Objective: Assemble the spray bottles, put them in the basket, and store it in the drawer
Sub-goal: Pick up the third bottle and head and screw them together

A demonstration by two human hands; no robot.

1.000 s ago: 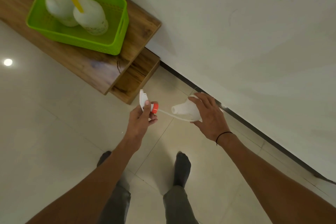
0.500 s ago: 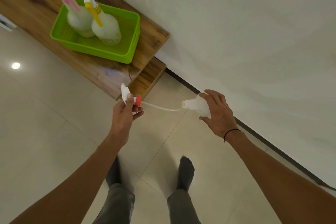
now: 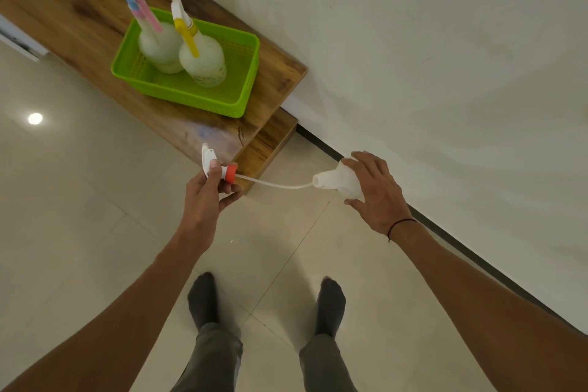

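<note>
My left hand [image 3: 206, 192] grips a white spray head [image 3: 208, 158] with a red collar [image 3: 229, 173]. Its thin dip tube [image 3: 273, 184] runs right, with its tip at the mouth of a white bottle [image 3: 339, 181] that my right hand [image 3: 375, 194] holds on its side. Both hands hover over the floor in front of the cabinet. A green basket [image 3: 246, 86] stands on the wooden cabinet top [image 3: 79, 9]. Inside it stand two assembled bottles, one with a blue-pink sprayer [image 3: 159, 44] and one with a yellow-white sprayer [image 3: 203, 62].
A lower wooden drawer [image 3: 270, 143] juts out under the cabinet top, right behind my left hand. A white wall [image 3: 445, 57] with a dark skirting line runs along the right. My two socked feet [image 3: 203, 299] stand on the pale tiled floor.
The spray head and the bottle have moved apart, so most of the dip tube is out of the bottle. My view has shifted, bringing the basket lower and more central.
</note>
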